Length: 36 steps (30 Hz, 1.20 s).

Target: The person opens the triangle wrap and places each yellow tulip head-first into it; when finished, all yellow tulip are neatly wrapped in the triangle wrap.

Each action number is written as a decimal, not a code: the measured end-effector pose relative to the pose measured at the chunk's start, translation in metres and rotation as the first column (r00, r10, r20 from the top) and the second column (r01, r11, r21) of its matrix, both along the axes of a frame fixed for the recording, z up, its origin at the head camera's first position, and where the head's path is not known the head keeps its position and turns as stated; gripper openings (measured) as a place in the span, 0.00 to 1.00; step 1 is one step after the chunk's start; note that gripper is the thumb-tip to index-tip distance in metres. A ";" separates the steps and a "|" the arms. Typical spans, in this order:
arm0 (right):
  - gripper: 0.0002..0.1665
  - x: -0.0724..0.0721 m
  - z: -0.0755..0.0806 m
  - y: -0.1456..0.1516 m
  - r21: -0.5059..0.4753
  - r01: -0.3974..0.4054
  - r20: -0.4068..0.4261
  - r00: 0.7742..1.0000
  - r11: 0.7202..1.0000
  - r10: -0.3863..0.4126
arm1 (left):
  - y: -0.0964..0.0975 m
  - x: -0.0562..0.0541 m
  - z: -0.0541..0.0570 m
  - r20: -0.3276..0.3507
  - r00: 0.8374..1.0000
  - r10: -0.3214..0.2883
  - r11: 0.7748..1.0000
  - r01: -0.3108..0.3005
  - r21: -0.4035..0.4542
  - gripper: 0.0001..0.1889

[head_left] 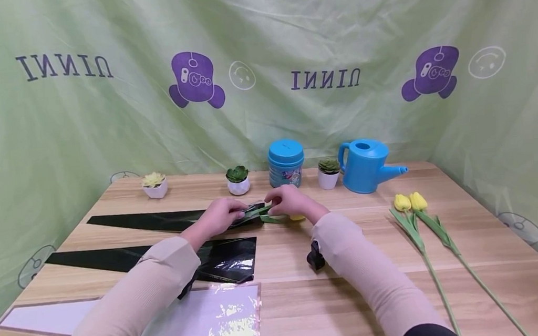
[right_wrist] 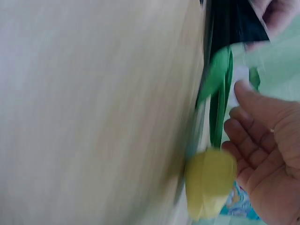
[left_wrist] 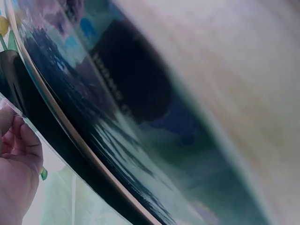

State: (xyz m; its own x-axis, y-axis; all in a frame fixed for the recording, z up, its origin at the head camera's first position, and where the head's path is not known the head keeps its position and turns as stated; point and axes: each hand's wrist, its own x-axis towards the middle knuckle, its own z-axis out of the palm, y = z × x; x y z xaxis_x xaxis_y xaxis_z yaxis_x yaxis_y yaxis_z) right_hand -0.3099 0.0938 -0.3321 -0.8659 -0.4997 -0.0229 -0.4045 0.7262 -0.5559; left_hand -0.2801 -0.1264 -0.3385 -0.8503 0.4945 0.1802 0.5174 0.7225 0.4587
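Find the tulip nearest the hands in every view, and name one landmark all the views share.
Head: tulip just right of and below centre, partly hidden.
Left wrist: tulip at the upper left edge, cut off.
Right wrist: tulip low, right of centre.
Shared landmark: the left hand.

The desk (head_left: 327,300) had a smooth wood-grain finish. Towards its left edge, the black sheets (head_left: 145,220) looked like glossy plastic film. Near its back edge, the watering can (head_left: 363,168) looked smooth and plastic; behind hung a wrinkled cloth backdrop (head_left: 287,40).
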 end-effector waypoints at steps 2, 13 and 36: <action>0.23 -0.001 0.001 0.007 0.012 -0.015 0.018 1.000 1.000 0.014 | 0.000 0.000 0.000 -0.001 1.000 -0.002 1.000 0.002 -0.001 0.12; 0.29 0.000 -0.005 0.033 0.080 -0.089 0.078 0.994 0.993 0.082 | 0.000 0.000 -0.001 -0.001 1.000 -0.005 1.000 0.005 -0.003 0.12; 0.19 0.000 -0.007 -0.003 0.010 -0.091 0.007 0.996 0.996 0.091 | 0.008 0.001 0.002 0.010 1.000 0.008 1.000 -0.009 0.017 0.12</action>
State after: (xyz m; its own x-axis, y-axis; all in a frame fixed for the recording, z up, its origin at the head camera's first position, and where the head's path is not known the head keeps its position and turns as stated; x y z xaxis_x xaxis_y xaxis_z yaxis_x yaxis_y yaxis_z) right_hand -0.3102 0.0910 -0.3387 -0.8166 -0.5762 -0.0339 -0.4657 0.6925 -0.5510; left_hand -0.2789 -0.1185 -0.3360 -0.8563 0.4842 0.1799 0.5065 0.7188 0.4762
